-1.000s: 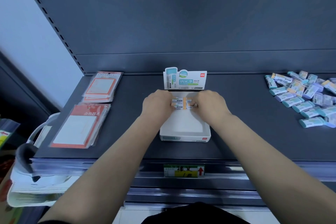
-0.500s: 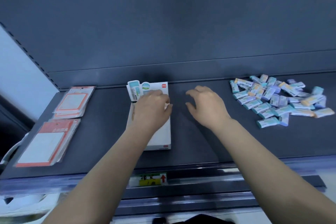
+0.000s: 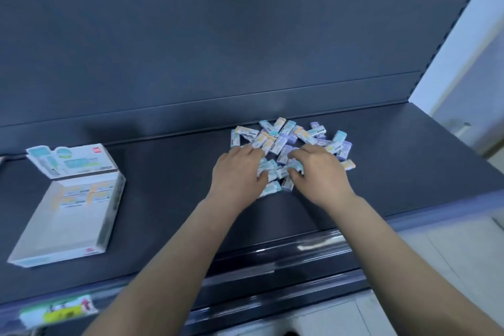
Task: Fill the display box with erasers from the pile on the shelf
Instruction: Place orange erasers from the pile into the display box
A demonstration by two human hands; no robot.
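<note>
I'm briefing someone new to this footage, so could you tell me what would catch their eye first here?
Both hands, the left hand and right hand, are down in the pile of erasers at the back right of the dark shelf. Far left lies the white display box, with only a few erasers at its far end.

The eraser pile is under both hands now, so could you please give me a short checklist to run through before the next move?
1. Both hands on the eraser pile: ok; left hand and right hand rest on its near side.
2. Erasers actually gripped: cannot tell, fingers hide them.
3. Display box has room: ok, only a few erasers at its back.
4. Box upright and open: ok.
5. Shelf path from pile to box clear: ok.
</note>
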